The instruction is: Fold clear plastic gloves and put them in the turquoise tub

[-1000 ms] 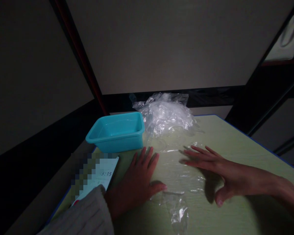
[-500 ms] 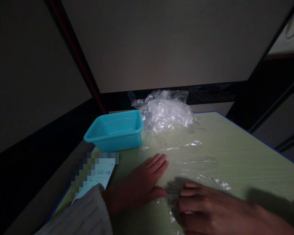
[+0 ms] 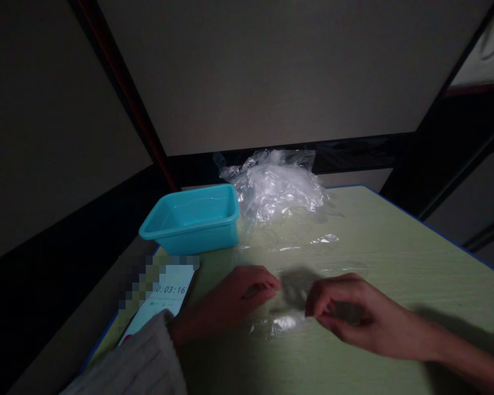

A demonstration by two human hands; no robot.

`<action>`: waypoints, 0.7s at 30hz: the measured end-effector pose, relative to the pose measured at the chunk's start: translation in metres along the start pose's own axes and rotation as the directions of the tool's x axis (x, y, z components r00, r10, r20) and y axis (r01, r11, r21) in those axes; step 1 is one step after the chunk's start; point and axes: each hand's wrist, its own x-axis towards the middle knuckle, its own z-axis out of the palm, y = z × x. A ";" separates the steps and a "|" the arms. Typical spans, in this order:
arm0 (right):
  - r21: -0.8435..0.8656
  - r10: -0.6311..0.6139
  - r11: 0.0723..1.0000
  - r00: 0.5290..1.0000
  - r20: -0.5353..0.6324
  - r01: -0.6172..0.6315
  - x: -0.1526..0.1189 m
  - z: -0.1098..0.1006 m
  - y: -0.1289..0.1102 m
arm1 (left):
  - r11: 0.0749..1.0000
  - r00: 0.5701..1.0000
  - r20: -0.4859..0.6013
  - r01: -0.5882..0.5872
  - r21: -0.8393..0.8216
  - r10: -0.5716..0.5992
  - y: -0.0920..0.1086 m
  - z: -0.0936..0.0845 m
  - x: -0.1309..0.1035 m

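A thin clear plastic bag (image 3: 286,323) lies spread on the light green table, between and below my hands. My left hand (image 3: 241,293) is over its left side, thumb and fingertips pinched together. To the right, my right hand (image 3: 354,312) is curled above the table, thumb against the fingertips. Both pinches seem to be on the clear film, though the film at the fingertips is hard to make out. Behind them sits a crumpled heap of clear plastic bags (image 3: 275,189).
A turquoise plastic basket (image 3: 197,236) stands at the back left of the table (image 3: 403,258). In front of it lies a phone (image 3: 168,291) showing a timer. Dark-framed panels rise behind the table.
My left hand has gone from lying flat with fingers stretched to a pinch. My right hand has moved up and turned, its thumb now meeting the fingertips. The near edge of the film has shifted.
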 end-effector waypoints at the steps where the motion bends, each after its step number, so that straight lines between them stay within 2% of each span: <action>1: 0.050 0.056 0.997 0.998 -0.034 -0.054 0.002 -0.002 0.002 | 0.999 1.000 0.008 0.030 -0.024 -0.030 0.000 -0.001 0.001; 6: 0.393 0.277 0.892 0.957 -0.084 -0.223 0.010 -0.006 0.015 | 0.982 0.992 0.061 0.116 -0.149 -0.108 0.001 -0.003 0.003; 9: 0.504 0.363 0.819 0.928 -0.084 -0.275 0.013 -0.006 0.019 | 0.965 0.984 0.081 0.175 -0.197 -0.162 0.002 -0.002 0.003; 14: 0.548 0.473 0.758 0.877 -0.089 -0.353 0.015 -0.007 0.022 | 0.937 0.971 0.110 0.232 -0.260 -0.210 0.000 0.001 0.004; 18: 0.520 0.519 0.759 0.847 -0.118 -0.392 0.017 -0.009 0.024 | 0.942 0.972 0.080 0.236 -0.240 -0.223 -0.005 0.004 0.005; 21: 0.464 0.507 0.801 0.841 -0.189 -0.378 0.017 -0.006 0.026 | 0.951 0.975 0.065 0.220 -0.217 -0.211 -0.007 0.005 0.006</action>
